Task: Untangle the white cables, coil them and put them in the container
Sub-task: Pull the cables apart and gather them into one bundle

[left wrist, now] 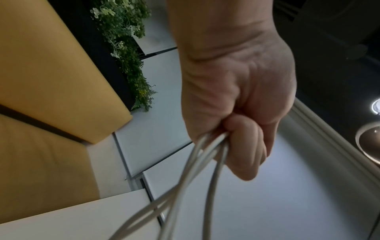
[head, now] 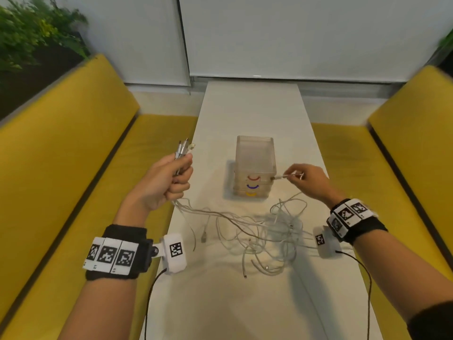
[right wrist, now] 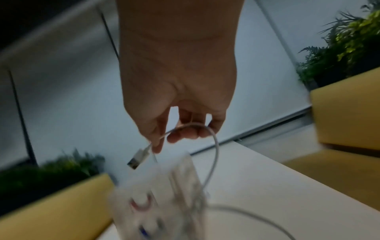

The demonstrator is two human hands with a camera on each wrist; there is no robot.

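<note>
While tangle unsorted: step = untangling white cables (head: 264,231), heaped on counter (head: 245,114) before container (head: 255,165).
L hand (head: 169,180) fingers clench gathered ends; R hand (head: 306,180) pinches one plug. Next, likely: draw that cable free w/o tightening knots.

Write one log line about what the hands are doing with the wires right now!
left hand: grips bundle of cable ends | right hand: pinches one plug end | tangle: on table | container: empty
</note>
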